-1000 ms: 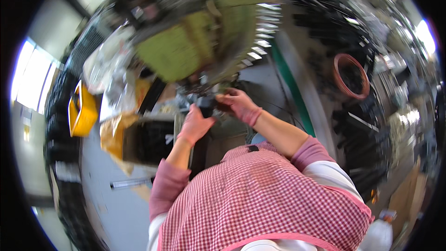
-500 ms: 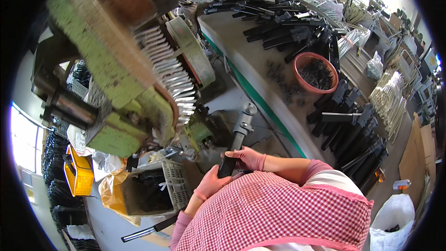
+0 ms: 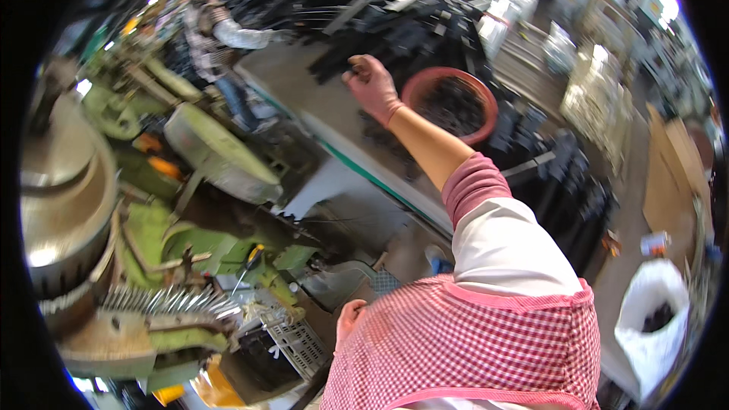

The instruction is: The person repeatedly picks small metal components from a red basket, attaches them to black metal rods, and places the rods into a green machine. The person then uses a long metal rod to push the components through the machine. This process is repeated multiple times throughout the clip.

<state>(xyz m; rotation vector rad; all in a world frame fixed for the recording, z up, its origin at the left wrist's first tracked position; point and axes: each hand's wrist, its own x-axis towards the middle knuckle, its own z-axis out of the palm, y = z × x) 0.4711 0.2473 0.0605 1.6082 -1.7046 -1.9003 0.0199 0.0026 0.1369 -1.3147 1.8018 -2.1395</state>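
while the head view blurs in places, black bars [image 3: 414, 38] lie heaped on the table [image 3: 285, 80] just beyond the right hand [image 3: 373, 89], most of their long axes slanting from lower left to upper right. a round red basket [image 3: 490, 115] near that hand holds small black parts [image 3: 452, 102]; a white sack [image 3: 634, 345] has dark pieces [image 3: 657, 318] in it, as does perhaps a slotted crate [image 3: 307, 349] (too shadowed to tell). the right arm [image 3: 431, 146] reaches forward, fingers [image 3: 370, 63] curled; whether they grip anything, i cannot tell. the left hand [image 3: 348, 320] sits close by the checked apron [image 3: 486, 334], partly hidden, its opening and hold unclear.
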